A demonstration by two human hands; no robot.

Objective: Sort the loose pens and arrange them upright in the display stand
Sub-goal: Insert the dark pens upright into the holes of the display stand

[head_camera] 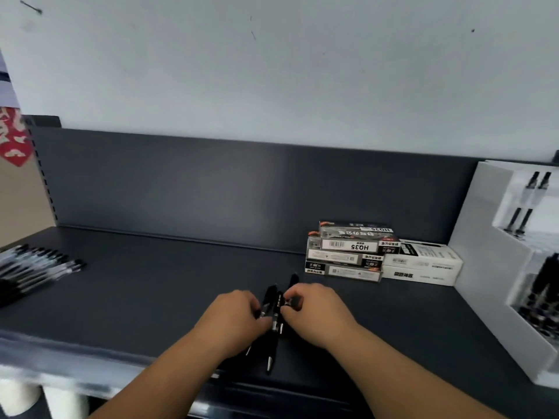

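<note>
Partway, I'd say. Stand (484, 222) far right already holds some upright pens. Left hand (233, 316) and right hand (314, 313) both pinch a small bunch (275, 323) lying near-centre on the shelf (151, 282). Pile (36, 267) at left still to sort.

Both bare forearms come in from below and converge at the centre. The left hand (234, 313) is knuckles-up, fingers curled onto the black pens (274, 322). The right hand (314, 309) mirrors it, fingertips pinching the same bundle from the other side. The hands sit just beside each other, wrists low.
</note>
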